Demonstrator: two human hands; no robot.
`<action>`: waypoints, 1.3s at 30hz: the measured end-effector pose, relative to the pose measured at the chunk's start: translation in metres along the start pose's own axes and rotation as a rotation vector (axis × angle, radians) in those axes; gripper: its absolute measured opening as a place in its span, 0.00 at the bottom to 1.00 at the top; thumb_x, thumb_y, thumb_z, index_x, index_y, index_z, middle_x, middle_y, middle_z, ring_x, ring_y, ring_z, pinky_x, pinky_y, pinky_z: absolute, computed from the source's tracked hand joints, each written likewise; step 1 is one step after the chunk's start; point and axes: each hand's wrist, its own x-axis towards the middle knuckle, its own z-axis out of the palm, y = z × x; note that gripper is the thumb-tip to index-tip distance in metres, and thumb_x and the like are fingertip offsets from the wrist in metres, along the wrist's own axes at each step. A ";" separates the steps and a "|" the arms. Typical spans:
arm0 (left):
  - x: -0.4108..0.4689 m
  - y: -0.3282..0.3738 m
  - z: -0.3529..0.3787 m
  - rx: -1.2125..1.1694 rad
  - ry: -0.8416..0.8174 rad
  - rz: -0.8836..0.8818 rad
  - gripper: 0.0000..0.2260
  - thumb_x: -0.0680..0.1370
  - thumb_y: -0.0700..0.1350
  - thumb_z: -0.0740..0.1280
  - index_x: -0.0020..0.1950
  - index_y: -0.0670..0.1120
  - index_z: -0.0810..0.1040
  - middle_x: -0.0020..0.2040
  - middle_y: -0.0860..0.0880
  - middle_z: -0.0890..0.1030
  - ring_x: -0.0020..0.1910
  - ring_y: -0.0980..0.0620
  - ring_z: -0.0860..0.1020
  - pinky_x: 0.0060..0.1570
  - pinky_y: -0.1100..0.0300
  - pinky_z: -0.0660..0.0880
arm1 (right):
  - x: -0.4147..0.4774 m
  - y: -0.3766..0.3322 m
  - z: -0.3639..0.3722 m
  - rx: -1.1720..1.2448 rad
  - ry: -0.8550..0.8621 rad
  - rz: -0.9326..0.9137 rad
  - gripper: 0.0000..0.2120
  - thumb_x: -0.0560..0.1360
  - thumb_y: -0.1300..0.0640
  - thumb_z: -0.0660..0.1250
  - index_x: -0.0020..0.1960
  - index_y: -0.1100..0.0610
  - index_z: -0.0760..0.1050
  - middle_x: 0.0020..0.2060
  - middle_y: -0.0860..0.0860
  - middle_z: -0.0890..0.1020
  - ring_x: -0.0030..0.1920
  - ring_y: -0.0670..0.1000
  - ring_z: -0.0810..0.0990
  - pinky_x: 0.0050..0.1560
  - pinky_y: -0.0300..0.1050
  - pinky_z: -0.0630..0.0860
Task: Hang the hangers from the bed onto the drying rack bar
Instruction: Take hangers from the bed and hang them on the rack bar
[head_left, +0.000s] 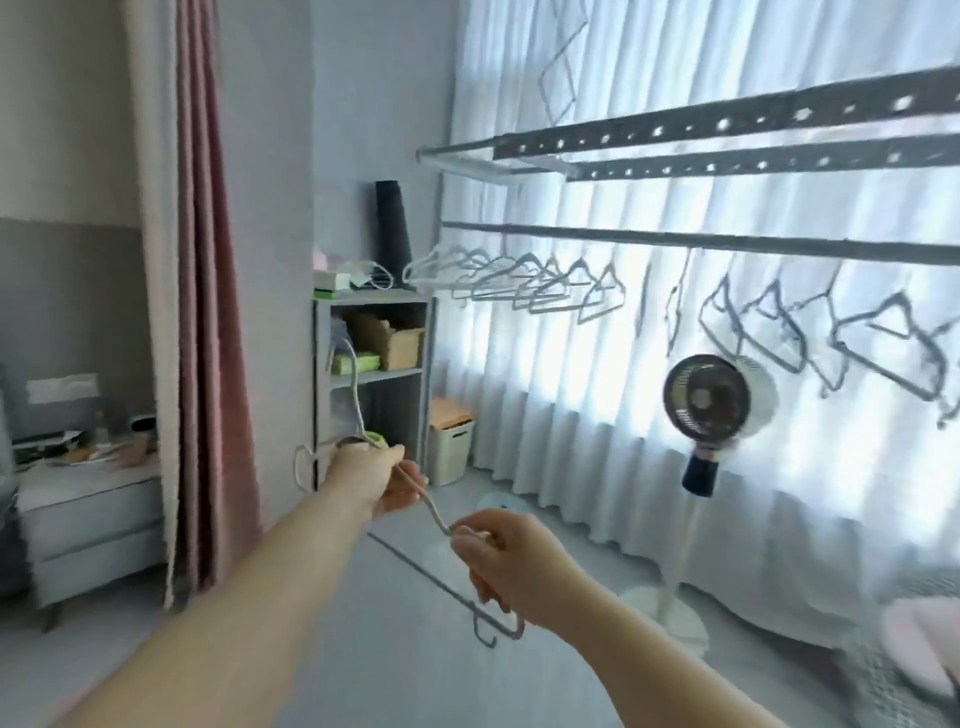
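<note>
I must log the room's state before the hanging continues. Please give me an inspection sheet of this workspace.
Surface: grey floor.
Job's things: white hanger and grey hanger in hand; drying rack bar already carries many hung hangers.
Clutter: blurred small items on the low cabinet at left.
Hands: left hand grips the white hanger; right hand grips its other end and apparently the grey hanger too.
Cables: a white loop, perhaps a cord, on top of the shelf unit.
Surroundings: white curtains, pink curtain, standing fan, storage bin.
</note>
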 end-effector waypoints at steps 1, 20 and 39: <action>-0.009 0.002 0.030 0.007 -0.047 0.007 0.13 0.80 0.36 0.57 0.34 0.41 0.67 0.14 0.49 0.72 0.13 0.57 0.72 0.15 0.68 0.69 | -0.019 0.008 -0.025 0.004 0.031 0.015 0.04 0.77 0.56 0.61 0.45 0.50 0.73 0.19 0.45 0.73 0.25 0.45 0.69 0.27 0.35 0.68; -0.158 -0.010 0.391 0.629 -1.151 0.394 0.06 0.80 0.40 0.58 0.47 0.45 0.75 0.21 0.53 0.72 0.15 0.59 0.66 0.17 0.68 0.65 | -0.221 0.144 -0.327 -0.484 1.078 0.227 0.28 0.77 0.62 0.60 0.74 0.54 0.54 0.73 0.47 0.58 0.55 0.52 0.74 0.51 0.34 0.64; -0.082 0.010 0.659 0.446 -1.183 0.491 0.07 0.78 0.38 0.61 0.42 0.47 0.76 0.18 0.53 0.71 0.14 0.58 0.63 0.17 0.70 0.61 | -0.167 0.251 -0.565 -0.888 0.951 0.431 0.23 0.78 0.60 0.57 0.72 0.52 0.60 0.69 0.46 0.67 0.67 0.50 0.67 0.65 0.39 0.62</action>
